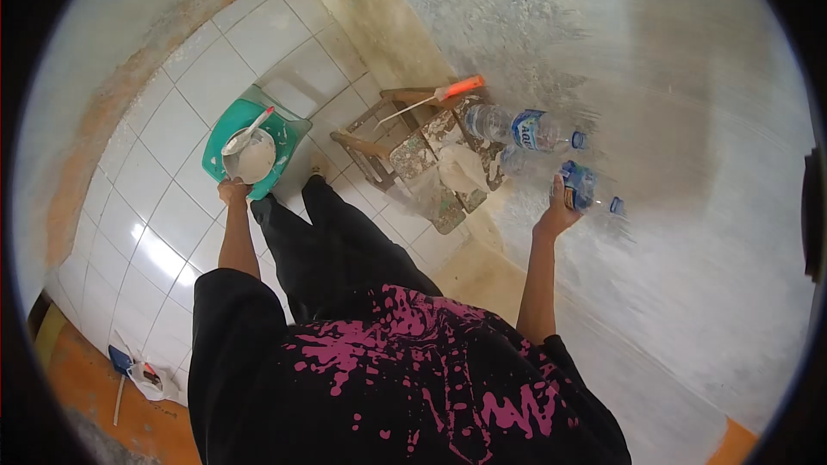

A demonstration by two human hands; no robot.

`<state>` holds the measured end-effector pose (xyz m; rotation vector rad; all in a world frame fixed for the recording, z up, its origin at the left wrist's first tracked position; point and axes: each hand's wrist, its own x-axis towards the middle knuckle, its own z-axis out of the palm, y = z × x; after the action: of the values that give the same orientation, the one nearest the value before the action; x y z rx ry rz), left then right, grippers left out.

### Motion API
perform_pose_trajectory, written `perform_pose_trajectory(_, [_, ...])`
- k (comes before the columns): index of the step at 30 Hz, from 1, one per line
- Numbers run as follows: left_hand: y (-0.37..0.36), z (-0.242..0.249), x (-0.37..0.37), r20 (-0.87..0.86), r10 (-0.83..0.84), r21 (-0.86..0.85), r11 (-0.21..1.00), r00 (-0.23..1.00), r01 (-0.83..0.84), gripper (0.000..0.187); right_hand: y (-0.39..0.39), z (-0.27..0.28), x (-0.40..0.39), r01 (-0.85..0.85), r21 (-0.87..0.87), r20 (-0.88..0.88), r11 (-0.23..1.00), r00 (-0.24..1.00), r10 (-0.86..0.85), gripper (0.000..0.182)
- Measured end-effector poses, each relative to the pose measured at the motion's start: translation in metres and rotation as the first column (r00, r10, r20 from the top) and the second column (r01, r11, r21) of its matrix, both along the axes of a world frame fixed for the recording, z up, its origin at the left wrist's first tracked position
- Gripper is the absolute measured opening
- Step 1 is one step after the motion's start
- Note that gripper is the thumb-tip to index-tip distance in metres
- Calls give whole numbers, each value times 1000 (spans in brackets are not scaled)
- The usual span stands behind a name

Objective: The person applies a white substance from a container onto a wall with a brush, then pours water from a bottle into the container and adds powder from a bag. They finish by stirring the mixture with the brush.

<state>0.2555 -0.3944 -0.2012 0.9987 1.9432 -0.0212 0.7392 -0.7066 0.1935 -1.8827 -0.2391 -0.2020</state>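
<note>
My left hand (231,192) grips the near edge of a round bowl (257,160) holding whitish material. Across the bowl lies a putty-smeared tool (248,132) with a white, red-tipped handle. Bowl and tool are above a green plastic piece (291,131) with white smears, perhaps a stool or basin. On the right, my right hand (558,213) is closed around a clear plastic water bottle (579,188) with a blue label and blue cap. Beside it, a second water bottle (527,129) stands on the wooden stool (413,158) against the wall.
A paint roller with an orange handle (462,88) and a whitish plastic bag (462,170) rest on the stained stool. The grey wall (672,232) rises close on the right. On the tiled floor's far left lie a white bag (153,381) and a blue tool (120,359).
</note>
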Motion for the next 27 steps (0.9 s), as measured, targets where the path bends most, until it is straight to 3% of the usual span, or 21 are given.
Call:
perform_pose_trajectory(2, [-1,10,5,26,59,15,998,998,-59,50,2,-11,5,-55,59,-32,997,998,57,70])
perform_pose_trajectory(4, [0,12,2,-147,-120,38,991,982,127,50,7,-22,8,-29,71,-48,997,998,33,72])
perform_pose_trajectory(7, [-2,24,-1,-140,-183,7,983,973,185,56,6,-32,5,-8,63,-86,998,996,14,78])
perform_pose_trajectory(8, [-5,11,-6,-213,-327,66,935,921,348,56,1,-45,8,7,72,-70,997,998,-2,79])
perform_pose_trajectory(9, [-6,24,-5,-172,-193,60,977,966,205,57,-3,-56,10,22,81,-57,996,998,-17,80])
perform_pose_trajectory(11, [-12,37,-5,-205,-328,129,925,922,357,55,-7,-68,5,36,89,-69,995,997,-30,80])
perform_pose_trajectory(13, [-17,22,-13,-300,-316,180,908,900,378,48,-7,-75,7,60,103,-73,993,996,-52,81])
perform_pose_trajectory(14, [-16,-18,-34,-352,-481,220,791,803,571,39,-12,-76,5,13,75,-120,997,993,-4,82])
perform_pose_trajectory(15, [-18,41,-13,-310,-419,129,871,854,474,34,-17,-80,5,-40,51,-168,998,985,49,82])
perform_pose_trajectory(17, [-17,69,-15,-362,-701,274,550,615,789,48,-21,-93,5,-4,15,-150,1000,989,6,82])
perform_pose_trajectory(18, [-18,89,-9,-379,-701,278,536,604,797,48,-25,-98,1,22,-47,-130,999,991,-28,83])
perform_pose_trajectory(19, [-21,111,-1,-110,-522,321,787,846,527,43,-26,-99,-3,29,-30,-137,999,990,-33,83])
perform_pose_trajectory(20, [-23,131,6,166,-244,260,945,956,196,38,-26,-99,-10,95,-115,-114,989,987,-109,82])
perform_pose_trajectory(21, [-23,141,8,155,-247,271,942,956,199,38,-28,-99,-18,159,-202,-86,966,980,-179,81])
perform_pose_trajectory(22, [-24,150,10,270,-100,227,973,958,38,35,-27,-90,-32,157,-193,-95,969,980,-178,81])
perform_pose_trajectory(23, [-26,157,12,377,55,163,979,925,-124,31,-21,-73,-51,187,-211,8,959,982,-190,71])
perform_pose_trajectory(24, [-28,171,14,392,77,118,984,917,-133,36,-19,-63,-65,214,-228,110,950,975,-193,61])
perform_pose_trajectory(25, [-34,167,11,383,93,126,980,919,-152,36,-21,-61,-74,192,-224,98,956,980,-174,61])
perform_pose_trajectory(26, [-36,164,4,25,-489,417,798,872,435,37,-17,-64,-84,21,-146,-55,989,998,-29,51])
perform_pose_trajectory(27, [-34,164,-11,-435,-782,385,286,446,877,38,-4,-68,-95,-148,-35,-201,988,970,138,41])
